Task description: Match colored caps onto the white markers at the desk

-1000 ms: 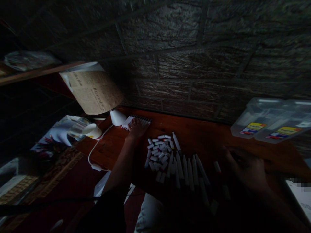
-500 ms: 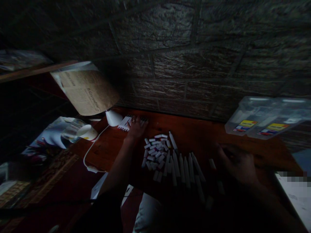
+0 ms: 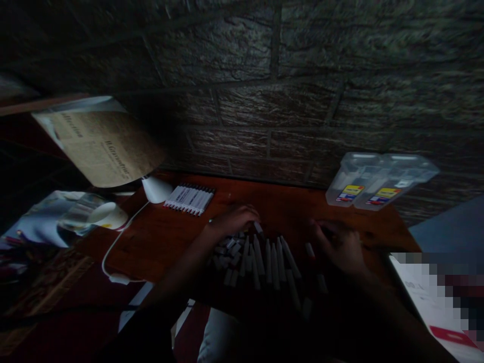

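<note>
Dimly lit, the left hand (image 3: 233, 221) is hovering palm down over the wooden table (image 3: 166, 237), its fingers curling loosely toward the far ends of the loose markers (image 3: 269, 257). Whether it is pinching anything, I cannot tell. The markers are lying side by side in a rough row between the two hands, their tips pointing toward twelve o'clock. A heap of caps (image 3: 227, 250) is lying just beside the row, at seven o'clock from the left hand and partly in its shadow.

The right hand (image 3: 338, 246) is resting at three o'clock from the markers, knuckles up and fingers bent. It is too dark to tell whether it is gripping something or simply lying slack. One short marker piece is showing just beside its thumb side.

At ten o'clock from the left hand, a neat marker set (image 3: 189, 198) is lying flat, well apart from the loose ones. A white lamp base (image 3: 156, 189) is standing just beside the set at nine o'clock, under a lampshade (image 3: 102, 147) printed like newspaper. A cup (image 3: 108, 216) is lying on its side at the table's left edge. Two clear plastic cases (image 3: 378, 180) are leaning against the brick wall (image 3: 264, 101) at one o'clock from the right hand.
</note>
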A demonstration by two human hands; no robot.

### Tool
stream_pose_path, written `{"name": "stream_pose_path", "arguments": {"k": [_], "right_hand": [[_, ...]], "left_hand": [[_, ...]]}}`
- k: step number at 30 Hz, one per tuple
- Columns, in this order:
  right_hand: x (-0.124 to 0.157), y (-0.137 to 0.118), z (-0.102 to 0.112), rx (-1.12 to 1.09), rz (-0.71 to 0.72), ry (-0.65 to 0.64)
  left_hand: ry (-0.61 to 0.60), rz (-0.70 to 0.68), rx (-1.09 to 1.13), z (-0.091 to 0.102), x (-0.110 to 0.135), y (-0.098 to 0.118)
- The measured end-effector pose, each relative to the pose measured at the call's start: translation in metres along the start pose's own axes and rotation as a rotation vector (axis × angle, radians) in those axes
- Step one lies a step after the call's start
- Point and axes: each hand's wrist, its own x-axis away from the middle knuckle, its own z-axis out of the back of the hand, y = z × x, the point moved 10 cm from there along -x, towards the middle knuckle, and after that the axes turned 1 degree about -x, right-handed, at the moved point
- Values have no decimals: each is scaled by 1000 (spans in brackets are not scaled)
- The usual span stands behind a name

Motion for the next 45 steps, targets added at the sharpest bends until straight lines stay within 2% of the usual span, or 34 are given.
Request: {"name": "stream_pose_path", "arguments": {"k": [8, 13, 15, 17, 19, 21, 23, 25, 28, 32, 34, 45], "right_hand": [[1, 2, -2, 2, 11, 2], [0, 1, 2, 5, 16, 19], [0, 0, 2, 3, 21, 16], [1, 2, 2, 0, 17, 14], [1, 4, 3, 5, 3, 16], [1, 6, 3, 17, -9, 13], [2, 7, 2, 17, -15, 8], [2, 9, 0, 14, -23, -1], [3, 10, -3, 22, -35, -10], [4, 12, -2, 18, -35, 6], [3, 12, -2, 10, -37, 0], [3, 10, -4, 15, -32, -54]], "left_hand": [[13, 101, -138, 4, 1, -9], [57, 72, -180, 3, 0, -8], [157, 51, -189, 14, 1, -8], [295, 80, -192, 33, 7, -14], [418, 205, -198, 54, 19, -29], [482, 433, -204, 72, 40, -54], [465, 703, -201, 80, 66, -81], [393, 911, -212, 79, 91, -99], [287, 1099, -242, 73, 115, -114], [218, 1273, -278, 65, 133, -123], [198, 1310, -294, 63, 135, -124], [186, 1287, -311, 63, 134, -127]]}}
